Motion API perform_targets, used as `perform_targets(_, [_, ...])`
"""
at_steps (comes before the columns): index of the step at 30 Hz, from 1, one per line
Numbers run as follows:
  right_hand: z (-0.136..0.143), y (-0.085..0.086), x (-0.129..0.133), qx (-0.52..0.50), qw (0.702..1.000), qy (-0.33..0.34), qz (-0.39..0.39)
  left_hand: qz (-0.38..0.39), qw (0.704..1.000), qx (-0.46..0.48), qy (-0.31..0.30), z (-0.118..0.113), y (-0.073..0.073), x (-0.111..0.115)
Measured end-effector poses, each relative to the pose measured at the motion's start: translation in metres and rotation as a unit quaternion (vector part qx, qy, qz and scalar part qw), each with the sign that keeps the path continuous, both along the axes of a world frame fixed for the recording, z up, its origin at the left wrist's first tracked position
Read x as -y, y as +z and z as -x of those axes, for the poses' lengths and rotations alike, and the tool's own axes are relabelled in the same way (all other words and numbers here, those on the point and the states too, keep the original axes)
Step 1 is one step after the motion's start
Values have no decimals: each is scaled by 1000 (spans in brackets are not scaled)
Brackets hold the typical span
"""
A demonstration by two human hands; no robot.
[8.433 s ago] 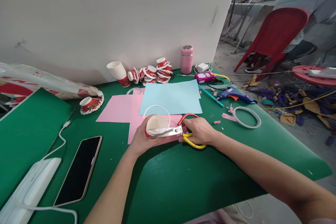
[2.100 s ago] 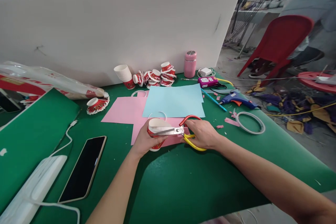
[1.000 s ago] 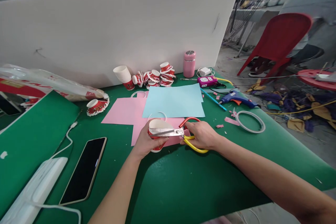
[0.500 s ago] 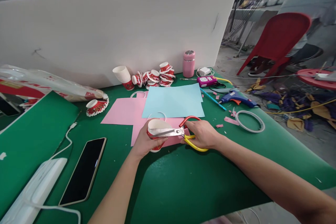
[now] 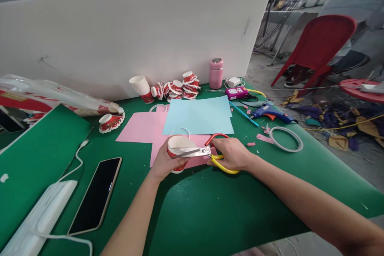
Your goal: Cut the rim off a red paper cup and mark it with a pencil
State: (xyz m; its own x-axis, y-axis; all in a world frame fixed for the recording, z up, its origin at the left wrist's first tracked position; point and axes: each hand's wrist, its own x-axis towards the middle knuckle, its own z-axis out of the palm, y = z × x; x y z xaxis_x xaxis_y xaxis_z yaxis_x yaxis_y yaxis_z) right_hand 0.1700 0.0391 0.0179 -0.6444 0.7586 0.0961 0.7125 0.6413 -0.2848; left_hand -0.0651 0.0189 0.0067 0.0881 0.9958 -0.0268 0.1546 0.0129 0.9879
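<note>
left hand [image 5: 166, 164]: gripped cup [image 5: 180, 141]
right hand [image 5: 232, 153]: gripped scissors [image 5: 204, 151] by handles
scissors: pointed to 9 o'clock at cup mouth
cup: was held at 7 o'clock from blue sheet [image 5: 198, 116]

From near above, the head camera faces forward and down over the green table [image 5: 204, 212].

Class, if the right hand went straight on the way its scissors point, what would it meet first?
Probably the paper cup held in the left hand: the scissors in the right hand point at it, overlapping its rim in view. Whether they touch is unclear.
</note>
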Motion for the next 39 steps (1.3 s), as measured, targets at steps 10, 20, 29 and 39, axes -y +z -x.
perform_targets(10, [-1,1,0,4,1000,3,11,-6,1000,-20,-9,-1,2,1])
perform_targets(20, [1,2,0,0,1000,7,21,-5,1000,-17,-17,-6,6,3])
perform_targets(29, [3,-1,0,10,999,-3,39,-3,1000,-8,-20,-4,3,3])
perform_targets(39, [3,-5,-1,6,999,-8,45,0,1000,5,-10,-6,4,3])
